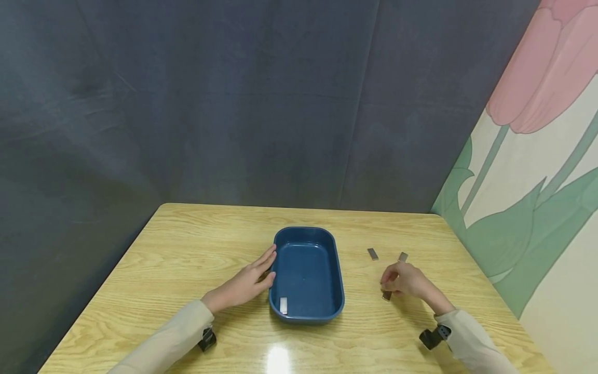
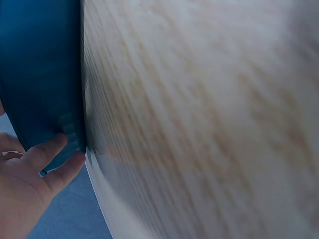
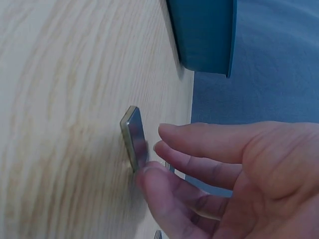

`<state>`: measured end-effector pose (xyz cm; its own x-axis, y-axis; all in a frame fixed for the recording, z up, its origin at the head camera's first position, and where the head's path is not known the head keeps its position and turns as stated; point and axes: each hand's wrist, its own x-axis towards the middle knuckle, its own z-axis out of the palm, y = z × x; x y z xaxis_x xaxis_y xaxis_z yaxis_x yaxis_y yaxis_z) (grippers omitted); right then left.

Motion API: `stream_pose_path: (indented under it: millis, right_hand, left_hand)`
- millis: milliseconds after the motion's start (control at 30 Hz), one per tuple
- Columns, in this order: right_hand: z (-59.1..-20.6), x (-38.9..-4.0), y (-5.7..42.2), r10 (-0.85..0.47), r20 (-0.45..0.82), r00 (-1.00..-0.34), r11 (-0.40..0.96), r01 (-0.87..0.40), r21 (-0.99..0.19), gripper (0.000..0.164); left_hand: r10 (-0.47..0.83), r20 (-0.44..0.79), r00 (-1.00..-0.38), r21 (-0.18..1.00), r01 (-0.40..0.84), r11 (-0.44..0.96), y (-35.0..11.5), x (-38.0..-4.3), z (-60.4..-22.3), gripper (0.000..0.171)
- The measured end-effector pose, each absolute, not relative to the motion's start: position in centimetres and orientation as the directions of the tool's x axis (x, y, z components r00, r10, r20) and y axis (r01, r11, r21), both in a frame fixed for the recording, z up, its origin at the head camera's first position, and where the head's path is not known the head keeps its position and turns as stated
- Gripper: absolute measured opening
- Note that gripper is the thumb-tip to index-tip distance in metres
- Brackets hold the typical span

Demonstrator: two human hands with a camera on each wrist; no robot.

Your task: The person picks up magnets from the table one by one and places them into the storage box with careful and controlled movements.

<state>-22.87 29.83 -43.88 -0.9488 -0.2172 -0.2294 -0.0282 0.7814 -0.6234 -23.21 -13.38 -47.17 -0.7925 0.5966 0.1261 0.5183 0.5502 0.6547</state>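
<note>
A blue plastic bin [image 1: 306,317] stands on the table with one small flat silvery bar [image 1: 283,305] in its near left corner. My left hand [image 1: 243,284] rests its fairly straight fingers against the bin's left side; the left wrist view shows fingertips touching the blue wall [image 2: 45,74]. To the right of the bin, my right hand [image 1: 407,280] is lowered over a small flat metal bar [image 3: 133,134]. One fingertip touches or nearly touches that bar's end, while the thumb stands apart from it. Two similar bars, one left [image 1: 372,254] and one right [image 1: 403,256], lie farther back.
The wood-grain table [image 1: 201,234] ends at a dark blue curtain [image 1: 257,130] behind and a flower-patterned wall covering [image 1: 537,223] at the right. Each wrist carries a small black camera, such as the right one [image 1: 434,336].
</note>
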Motion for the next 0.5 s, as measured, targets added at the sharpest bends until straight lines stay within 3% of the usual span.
stream_pose_path:
  millis: [500]
  right_hand:
    - [-44.02,-22.54,29.87,-0.232,-0.252,-0.939,0.823,-0.051,-0.566,0.017]
  left_hand:
    - [0.597,0.123,-0.793,0.652,0.518,0.553,-13.37,-23.26,-47.22,0.062]
